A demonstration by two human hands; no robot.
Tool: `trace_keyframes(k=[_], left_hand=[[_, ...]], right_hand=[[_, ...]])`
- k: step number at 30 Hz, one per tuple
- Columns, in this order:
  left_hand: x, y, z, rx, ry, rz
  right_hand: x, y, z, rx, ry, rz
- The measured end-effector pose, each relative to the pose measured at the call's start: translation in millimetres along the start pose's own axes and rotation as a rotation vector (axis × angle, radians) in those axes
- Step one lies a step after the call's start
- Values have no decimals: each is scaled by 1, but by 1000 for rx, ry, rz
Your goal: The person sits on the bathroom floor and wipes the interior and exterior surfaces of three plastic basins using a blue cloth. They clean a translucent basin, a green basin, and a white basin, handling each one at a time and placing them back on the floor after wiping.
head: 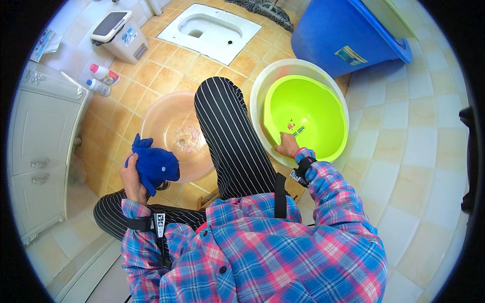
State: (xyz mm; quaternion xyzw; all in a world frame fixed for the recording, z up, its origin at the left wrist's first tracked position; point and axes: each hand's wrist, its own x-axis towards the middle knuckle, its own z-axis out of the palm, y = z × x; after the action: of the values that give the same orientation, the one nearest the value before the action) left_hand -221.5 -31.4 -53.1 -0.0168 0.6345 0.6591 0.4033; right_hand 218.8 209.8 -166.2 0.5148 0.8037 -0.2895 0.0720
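Note:
My left hand [133,177] grips a bunched blue cloth item [157,163], with a small white spot on it, over the near left rim of a translucent pinkish basin [166,110]. A patterned patch shows at the bottom of that basin. On the other side of my raised knee, my right hand [288,145] has its fingers on the near left rim of a bright green plastic basin [307,110]. The green basin sits inside a larger whitish basin [259,91]. My right fingertips are partly bent around the rim.
Ahead, a white squat toilet [212,32] is set in the tiled floor, with a grey mop head [265,10] behind it. A large blue tub [326,38] leans at the right wall. A pedal bin [123,38], two bottles [104,75] and a white cabinet [43,132] stand left.

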Motion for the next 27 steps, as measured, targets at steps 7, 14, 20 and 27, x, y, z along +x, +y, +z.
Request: trace_keyframes(k=[7,14,20,27], left_hand=[[-1,1,0,3,10,1],[0,2,1,5,-1,1],[-4,12,-6,9,27,61],[-9,15,2,-48,26,79]], right_hand=[[-5,-1,40,-62,-125,119],[9,-22,26,-395,-41,285],[46,-13,-6,-205,87,267],[43,-149,-157,513,452,-340]])
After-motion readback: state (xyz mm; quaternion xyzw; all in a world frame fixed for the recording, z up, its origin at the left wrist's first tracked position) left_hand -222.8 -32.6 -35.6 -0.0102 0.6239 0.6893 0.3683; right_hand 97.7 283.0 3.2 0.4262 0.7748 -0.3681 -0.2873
